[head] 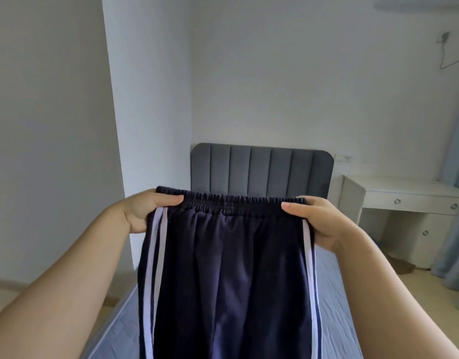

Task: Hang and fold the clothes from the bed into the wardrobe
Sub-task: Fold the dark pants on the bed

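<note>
Both hands are holding up a pair of navy track trousers (231,281) by the elastic waistband, stretched level between them above the bed (334,307). The left hand (143,211) is pinching the waistband's left end, thumb lying across the front of the gathered elastic and fingers tucked behind the cloth. The right hand (319,221) is gripping the right end the same way, thumb on the front. The trousers are hanging straight down, with white stripes running down each outer side, and their lower part is passing out of view at the bottom, so whether the legs are touching the mattress cannot be told. Behind the waistband the grey padded headboard (262,169) is standing against the wall. To the right, a white worktop (409,193) with drawers is sitting beside the bed, next to a pale blue curtain (453,229).
</note>
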Motion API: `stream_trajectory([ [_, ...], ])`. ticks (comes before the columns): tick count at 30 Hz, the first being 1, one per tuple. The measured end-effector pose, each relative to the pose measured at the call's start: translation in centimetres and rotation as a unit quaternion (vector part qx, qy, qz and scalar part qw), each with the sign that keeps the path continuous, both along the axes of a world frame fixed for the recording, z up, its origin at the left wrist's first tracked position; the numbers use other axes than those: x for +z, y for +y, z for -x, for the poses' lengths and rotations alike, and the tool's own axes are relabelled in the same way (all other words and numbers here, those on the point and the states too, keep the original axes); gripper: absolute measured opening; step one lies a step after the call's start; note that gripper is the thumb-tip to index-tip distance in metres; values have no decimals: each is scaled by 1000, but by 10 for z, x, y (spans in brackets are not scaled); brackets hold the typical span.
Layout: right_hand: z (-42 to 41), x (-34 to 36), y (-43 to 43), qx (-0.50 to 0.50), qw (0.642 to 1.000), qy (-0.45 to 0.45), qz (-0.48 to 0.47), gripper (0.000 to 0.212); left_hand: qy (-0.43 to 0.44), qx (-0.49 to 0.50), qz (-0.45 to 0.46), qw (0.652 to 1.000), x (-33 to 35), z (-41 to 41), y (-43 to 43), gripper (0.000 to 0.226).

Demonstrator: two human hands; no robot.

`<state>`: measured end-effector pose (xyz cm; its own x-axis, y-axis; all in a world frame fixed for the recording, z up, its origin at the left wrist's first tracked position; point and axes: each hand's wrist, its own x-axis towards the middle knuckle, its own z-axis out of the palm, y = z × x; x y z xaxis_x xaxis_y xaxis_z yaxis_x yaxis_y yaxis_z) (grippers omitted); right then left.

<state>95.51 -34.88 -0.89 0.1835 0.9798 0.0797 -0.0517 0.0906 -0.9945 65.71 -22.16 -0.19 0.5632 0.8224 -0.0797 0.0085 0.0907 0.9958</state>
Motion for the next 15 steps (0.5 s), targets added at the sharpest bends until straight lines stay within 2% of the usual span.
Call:
stream_trajectory([
  [2, 4, -15, 6, -28, 999, -5, 38, 10, 30, 56, 10, 998, -13, -10, -3, 19],
  [4, 10, -30, 11, -53, 996, -1, 74, 15, 48, 151, -18, 987, -26, -25, -9, 8],
  [8, 27, -53, 20, -165, 978, -43, 121, 15, 40, 319, -58, 945, -54, -61, -29, 17],
  [10, 40, -55, 22, -179, 977, -35, 113, 15, 51, 373, -87, 922, -63, -80, -45, 17],
  [12, 55, -54, 24, -152, 983, -20, 102, 17, 47, 380, -122, 916, -70, -99, -59, 11],
  [15, 73, -51, 28, -124, 990, -4, 70, 15, 28, 334, -149, 930, -75, -117, -71, 13],
])
